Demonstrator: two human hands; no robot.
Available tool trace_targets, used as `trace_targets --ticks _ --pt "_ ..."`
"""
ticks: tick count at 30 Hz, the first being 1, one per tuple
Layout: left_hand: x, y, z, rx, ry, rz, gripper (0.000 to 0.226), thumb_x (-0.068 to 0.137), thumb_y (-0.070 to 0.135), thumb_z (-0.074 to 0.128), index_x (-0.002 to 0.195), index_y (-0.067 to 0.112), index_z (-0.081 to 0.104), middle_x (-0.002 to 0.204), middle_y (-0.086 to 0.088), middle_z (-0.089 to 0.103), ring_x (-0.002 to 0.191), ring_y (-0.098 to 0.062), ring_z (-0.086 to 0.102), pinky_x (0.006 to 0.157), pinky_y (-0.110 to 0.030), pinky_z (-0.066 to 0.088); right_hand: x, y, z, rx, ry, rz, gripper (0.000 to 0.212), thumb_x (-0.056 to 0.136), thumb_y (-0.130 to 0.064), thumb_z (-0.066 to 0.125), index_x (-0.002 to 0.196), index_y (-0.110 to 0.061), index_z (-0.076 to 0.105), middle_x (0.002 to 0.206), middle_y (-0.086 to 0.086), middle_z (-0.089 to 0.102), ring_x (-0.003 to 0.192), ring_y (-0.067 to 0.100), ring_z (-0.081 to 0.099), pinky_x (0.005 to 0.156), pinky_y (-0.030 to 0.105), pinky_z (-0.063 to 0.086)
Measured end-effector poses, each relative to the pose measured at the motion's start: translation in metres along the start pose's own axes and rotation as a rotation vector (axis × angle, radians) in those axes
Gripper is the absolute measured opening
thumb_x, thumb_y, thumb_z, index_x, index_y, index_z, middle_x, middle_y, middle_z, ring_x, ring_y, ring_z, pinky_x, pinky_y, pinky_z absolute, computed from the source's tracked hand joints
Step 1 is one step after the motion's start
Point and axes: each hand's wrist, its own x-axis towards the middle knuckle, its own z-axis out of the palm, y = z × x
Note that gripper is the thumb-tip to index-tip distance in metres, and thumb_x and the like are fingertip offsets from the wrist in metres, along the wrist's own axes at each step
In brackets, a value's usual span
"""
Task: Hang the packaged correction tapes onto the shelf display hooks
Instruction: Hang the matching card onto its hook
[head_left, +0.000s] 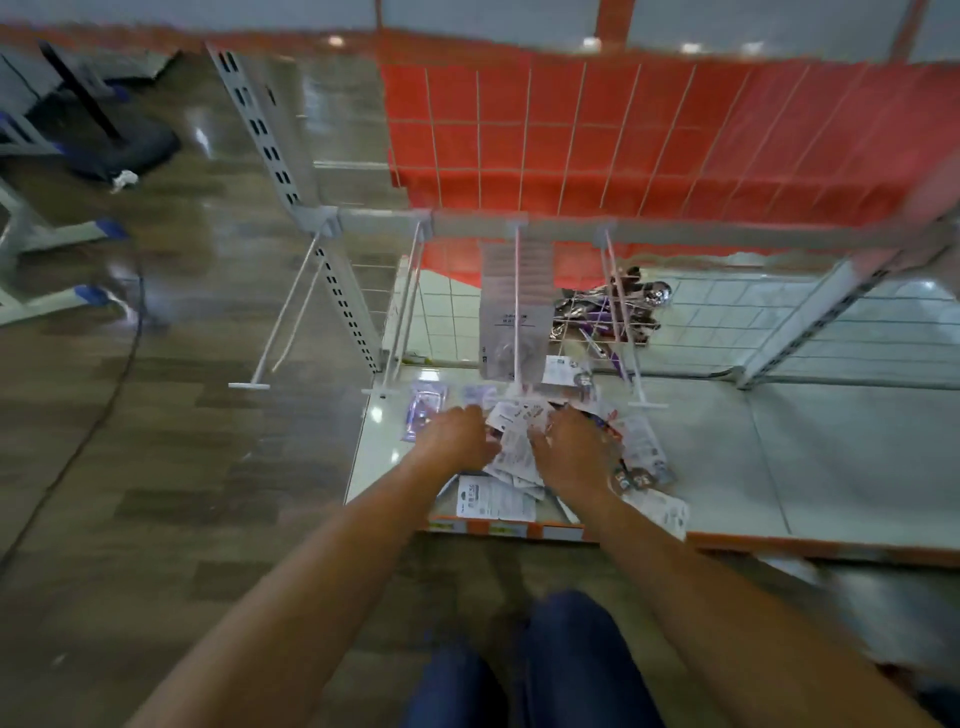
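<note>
Denim-clad knees (524, 665) below; left hand (457, 436) and right hand (569, 444), fingers bent down, meet over the packaged correction tapes (511, 460) heaped on the base shelf (779, 462) beneath the display hooks (516, 312), presumably to single one out; whether either grips cannot be told.

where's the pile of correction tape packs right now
Head view, centre: the pile of packs lies on the white bottom shelf, between and under the left hand and right hand, beneath the display hooks.
</note>
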Motion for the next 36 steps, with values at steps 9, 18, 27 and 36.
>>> trace_targets --ticks 9,18,27,36 --pt "-0.12 0.047 -0.084 0.065 -0.002 0.123 0.035 0.098 0.03 0.05 0.127 0.01 0.054 0.126 -0.013 0.06 0.112 -0.028 0.057 0.09 -0.035 0.046 -0.096 -0.071 -0.095 -0.028 -0.041 -0.102 0.028 0.098 -0.028 0.047 0.114 -0.014 0.066 0.114 0.006 0.068 0.102 0.021 0.062 0.094 0.036 0.048" --pt "-0.202 0.108 -0.181 0.155 0.169 0.229 0.028 0.098 0.019 0.039 0.119 0.012 0.056 0.118 -0.014 0.062 0.102 -0.033 0.059 0.072 -0.033 0.043 -0.146 -0.135 -0.214 0.139 0.16 -0.293 0.029 0.09 -0.003 0.049 0.109 -0.01 0.069 0.103 0.012 0.071 0.093 0.03 0.066 0.074 0.03 0.047" --pt "-0.227 0.181 -0.262 0.172 0.346 0.358 0.023 0.093 0.013 0.045 0.108 0.009 0.062 0.105 -0.014 0.067 0.094 -0.032 0.062 0.067 -0.035 0.042 -0.13 -0.155 -0.314 0.234 0.347 -0.402 0.019 0.081 0.002 0.048 0.083 -0.008 0.064 0.08 0.007 0.066 0.071 0.026 0.057 0.056 0.034 0.04" --pt "-0.178 0.259 -0.308 0.061 0.495 0.42 0.023 0.092 0.016 0.046 0.109 0.009 0.06 0.102 -0.016 0.068 0.091 -0.035 0.061 0.066 -0.034 0.039 -0.055 -0.138 -0.4 0.142 0.416 -0.424 0.019 0.085 -0.002 0.048 0.096 -0.005 0.064 0.092 0.012 0.065 0.083 0.03 0.058 0.066 0.039 0.045"
